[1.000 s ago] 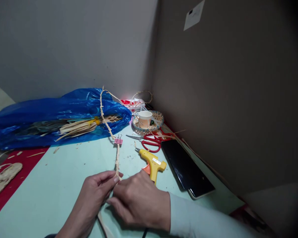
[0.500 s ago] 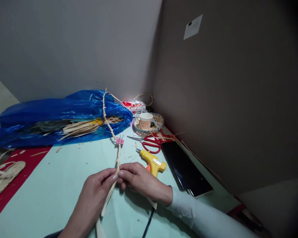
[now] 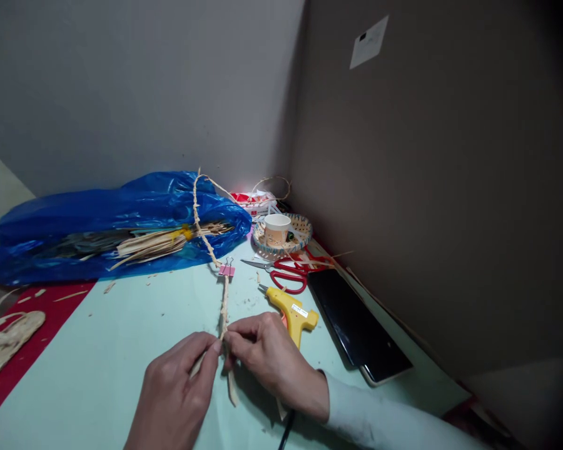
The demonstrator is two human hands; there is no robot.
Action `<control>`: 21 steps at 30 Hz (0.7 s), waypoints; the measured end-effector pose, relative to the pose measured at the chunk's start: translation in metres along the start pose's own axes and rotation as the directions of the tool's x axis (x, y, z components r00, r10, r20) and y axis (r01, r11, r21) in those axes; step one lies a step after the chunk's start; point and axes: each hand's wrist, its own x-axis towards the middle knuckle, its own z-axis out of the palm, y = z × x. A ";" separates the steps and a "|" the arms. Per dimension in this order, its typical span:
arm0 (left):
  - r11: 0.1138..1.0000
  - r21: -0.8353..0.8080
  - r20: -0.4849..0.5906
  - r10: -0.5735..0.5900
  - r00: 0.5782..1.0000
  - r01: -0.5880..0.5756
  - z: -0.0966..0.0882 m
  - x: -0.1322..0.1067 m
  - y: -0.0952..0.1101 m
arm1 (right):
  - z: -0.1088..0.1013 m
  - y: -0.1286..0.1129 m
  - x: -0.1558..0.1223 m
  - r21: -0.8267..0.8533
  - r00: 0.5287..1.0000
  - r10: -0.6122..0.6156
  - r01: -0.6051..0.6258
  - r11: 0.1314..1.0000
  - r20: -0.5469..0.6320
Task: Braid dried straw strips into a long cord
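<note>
Your left hand (image 3: 178, 387) and right hand (image 3: 268, 357) pinch the braid (image 3: 224, 305), fingertips touching, near-centre of the worktop (image 3: 122, 337). Braid runs far past a clip (image 3: 226, 270); glue gun (image 3: 293, 310) just right.

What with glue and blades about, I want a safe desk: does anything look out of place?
Nothing spilled or broken. Straw scraps litter the table by the blue bag, and the glue gun lies on its side behind the right hand, which pinches the straw braid with the left hand.
</note>
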 end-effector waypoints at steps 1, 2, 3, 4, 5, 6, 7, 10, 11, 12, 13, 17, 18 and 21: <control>0.996 0.026 -0.022 0.081 0.996 -0.080 0.002 -0.003 0.000 | 0.000 0.000 0.000 -0.012 1.000 -0.020 0.020 1.000 -0.015; 0.984 0.055 -0.042 0.169 0.985 -0.167 0.005 -0.005 -0.001 | 0.000 0.000 0.000 -0.022 0.999 -0.035 0.034 0.999 -0.030; 0.964 0.088 -0.055 0.256 0.965 -0.250 0.008 -0.008 -0.002 | 0.000 0.000 -0.001 -0.027 0.998 -0.038 0.037 0.999 -0.043; 0.938 0.122 -0.061 0.334 0.941 -0.325 0.012 -0.011 -0.004 | 0.000 0.000 -0.001 -0.023 0.998 -0.035 0.034 0.999 -0.046; 0.908 0.162 -0.060 0.400 0.914 -0.387 0.015 -0.013 -0.006 | -0.001 -0.001 -0.001 -0.005 0.999 -0.027 0.027 1.000 -0.039; 0.874 0.207 -0.050 0.459 0.887 -0.440 0.018 -0.014 -0.009 | -0.002 -0.001 -0.001 0.029 1.000 -0.020 0.020 0.999 -0.021; 0.836 0.257 -0.034 0.509 0.860 -0.484 0.021 -0.014 -0.011 | -0.003 -0.002 -0.001 0.071 1.000 -0.012 0.012 0.997 0.005; 0.731 0.404 -0.002 0.602 0.798 -0.550 0.025 -0.013 -0.015 | -0.006 -0.004 -0.001 0.162 0.997 0.008 -0.020 0.987 0.071; 0.715 0.422 0.003 0.614 0.789 -0.558 0.025 -0.012 -0.015 | -0.006 -0.004 0.000 0.172 0.997 0.017 -0.030 0.985 0.073; 0.715 0.414 0.008 0.616 0.787 -0.564 0.024 -0.010 -0.014 | -0.006 -0.003 0.000 0.180 0.997 0.026 -0.038 0.983 0.067; 0.730 0.385 0.017 0.606 0.796 -0.564 0.022 -0.009 -0.012 | -0.005 -0.003 0.000 0.187 0.998 0.037 -0.047 0.981 0.057; 0.901 0.161 0.047 0.400 0.915 -0.402 0.009 -0.005 -0.009 | 0.000 -0.001 -0.001 0.168 0.995 0.094 -0.097 0.981 0.024; 0.951 0.100 0.008 0.293 0.956 -0.292 0.005 -0.003 -0.010 | 0.001 -0.001 -0.002 0.152 0.993 0.114 -0.117 0.981 0.027; 0.980 -0.169 -0.041 -0.112 0.993 0.103 0.000 0.006 -0.013 | 0.001 -0.001 -0.004 0.119 0.990 0.139 -0.142 0.983 0.027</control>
